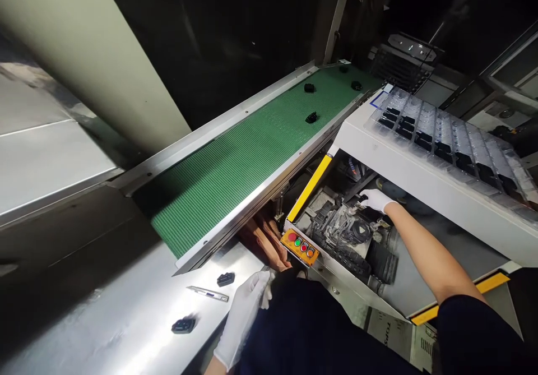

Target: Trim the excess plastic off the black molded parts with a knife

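Black parts (183, 325) lie on the tabletop (121, 308), near my curled left hand (247, 301); I cannot tell whether it holds anything. Beyond, my right hand (377, 200), fingers bent, grip unclear, reaches into exposed machinery (357, 232), where unexpected motion could pinch it.

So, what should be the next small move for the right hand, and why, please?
I would probably ease the right hand slowly away from the machinery. It reaches in close among cables and metal parts, below the edge of the white top, so a quick lift might knock something. Whether it grips anything is too small to tell.
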`<state>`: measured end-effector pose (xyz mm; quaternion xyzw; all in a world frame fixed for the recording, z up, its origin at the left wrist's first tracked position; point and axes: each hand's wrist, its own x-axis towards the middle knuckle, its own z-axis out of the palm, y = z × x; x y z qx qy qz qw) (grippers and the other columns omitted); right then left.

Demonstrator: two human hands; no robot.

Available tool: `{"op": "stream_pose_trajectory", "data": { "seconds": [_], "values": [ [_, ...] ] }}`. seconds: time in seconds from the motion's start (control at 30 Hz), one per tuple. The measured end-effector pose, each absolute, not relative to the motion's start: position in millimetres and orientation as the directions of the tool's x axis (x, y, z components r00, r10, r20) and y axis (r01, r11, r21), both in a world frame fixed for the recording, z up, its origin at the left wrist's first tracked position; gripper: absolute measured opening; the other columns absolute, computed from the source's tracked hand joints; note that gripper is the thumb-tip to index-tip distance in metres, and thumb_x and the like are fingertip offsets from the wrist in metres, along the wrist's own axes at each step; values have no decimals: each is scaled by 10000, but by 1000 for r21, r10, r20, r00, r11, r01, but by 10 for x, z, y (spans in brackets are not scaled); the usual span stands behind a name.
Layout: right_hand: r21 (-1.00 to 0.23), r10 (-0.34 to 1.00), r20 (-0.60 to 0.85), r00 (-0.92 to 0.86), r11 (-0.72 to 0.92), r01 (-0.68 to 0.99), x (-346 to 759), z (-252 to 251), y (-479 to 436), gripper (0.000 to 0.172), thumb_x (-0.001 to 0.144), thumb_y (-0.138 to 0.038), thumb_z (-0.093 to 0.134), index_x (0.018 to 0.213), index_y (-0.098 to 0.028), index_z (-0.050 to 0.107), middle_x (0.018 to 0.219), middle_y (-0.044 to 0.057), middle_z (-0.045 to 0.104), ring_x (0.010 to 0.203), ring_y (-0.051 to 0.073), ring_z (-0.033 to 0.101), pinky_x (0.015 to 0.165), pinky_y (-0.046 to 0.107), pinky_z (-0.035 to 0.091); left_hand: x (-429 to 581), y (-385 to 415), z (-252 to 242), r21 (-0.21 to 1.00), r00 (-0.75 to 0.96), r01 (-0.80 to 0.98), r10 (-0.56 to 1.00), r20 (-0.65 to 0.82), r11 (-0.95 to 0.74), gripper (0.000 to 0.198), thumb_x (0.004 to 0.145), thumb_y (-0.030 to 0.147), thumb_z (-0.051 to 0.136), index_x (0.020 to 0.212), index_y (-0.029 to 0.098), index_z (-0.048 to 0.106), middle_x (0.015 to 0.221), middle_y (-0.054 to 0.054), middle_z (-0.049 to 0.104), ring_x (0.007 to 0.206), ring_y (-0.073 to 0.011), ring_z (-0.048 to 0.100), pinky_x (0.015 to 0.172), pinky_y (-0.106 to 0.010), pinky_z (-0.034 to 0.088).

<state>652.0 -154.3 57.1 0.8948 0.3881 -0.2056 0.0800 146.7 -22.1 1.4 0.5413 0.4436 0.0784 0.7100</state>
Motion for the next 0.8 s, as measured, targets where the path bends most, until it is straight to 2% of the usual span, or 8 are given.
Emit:
{"op": "stream_pose_trajectory", "data": {
  "seconds": [0.13, 0.27, 0.4, 0.53, 0.6, 0.63, 0.73, 0.8],
  "values": [
    [19, 639, -409, 652, -708, 706, 6422, 405, -1627, 482, 989, -407, 667, 1400, -170, 584, 1381, 136, 627, 1207, 269, 642, 1053, 510, 526, 1459, -226, -217, 816, 539, 360, 613, -578, 453, 458, 753, 777, 641, 737, 326, 717, 500, -3, 605, 450, -221, 525, 496, -357, 397],
    [26, 621, -372, 690, -736, 677, 6321, 337, -1687, 444, 1002, -433, 643, 1369, -188, 598, 1405, 124, 594, 1205, 265, 625, 1024, 498, 544, 1560, -214, -361, 788, 526, 361, 589, -613, 498, 587, 678, 825, 676, 800, 253, 705, 498, 3, 598, 402, -173, 483, 476, -314, 359],
    [14, 636, -338, 693, -733, 680, 6312, 527, -1656, 464, 985, -446, 655, 1360, -180, 597, 1385, 130, 596, 1210, 279, 610, 1037, 515, 518, 1723, -238, -229, 832, 611, 352, 569, -551, 428, 597, 782, 801, 632, 760, 204, 646, 510, 10, 564, 447, -153, 475, 499, -283, 337],
    [-7, 717, -261, 646, -671, 741, 5991, 618, -1511, 543, 971, -397, 609, 1426, -111, 528, 1423, 245, 543, 1364, 406, 461, 1150, 597, 340, 1663, -205, -37, 879, 687, 349, 550, -475, 325, 478, 883, 668, 623, 774, 203, 642, 604, 4, 601, 564, -171, 526, 597, -296, 412],
    [-55, 780, -260, 569, -600, 798, 5584, 440, -1403, 472, 1020, -370, 467, 1412, -116, 540, 1426, 243, 542, 1401, 393, 419, 1188, 545, 281, 1523, -163, -45, 879, 650, 341, 593, -476, 333, 464, 887, 652, 619, 787, 199, 642, 635, -4, 620, 585, -173, 533, 620, -300, 425],
    [-93, 811, -290, 508, -552, 829, 5327, 288, -1349, 438, 1034, -365, 420, 1376, -141, 577, 1406, 213, 568, 1379, 359, 450, 1184, 489, 299, 1435, -146, -79, 874, 617, 345, 619, -486, 342, 473, 882, 659, 614, 780, 198, 634, 633, -6, 619, 583, -173, 532, 615, -299, 425],
    [-227, 849, -439, 295, -423, 877, 4499, -307, -1206, 359, 966, -357, 550, 1283, -239, 671, 1410, 91, 601, 1241, 255, 582, 1082, 340, 420, 1134, -123, -253, 848, 507, 415, 691, -516, 329, 534, 868, 719, 558, 752, 200, 602, 625, -13, 615, 565, -173, 536, 588, -296, 430],
    [-279, 832, -512, 214, -396, 875, 4049, -702, -1131, 468, 895, -315, 645, 1358, -247, 647, 1504, 89, 538, 1212, 245, 613, 1028, 321, 464, 922, -123, -381, 821, 442, 488, 728, -524, 295, 567, 851, 755, 533, 742, 202, 599, 632, -19, 621, 565, -180, 554, 586, -301, 450]
  ]
}}
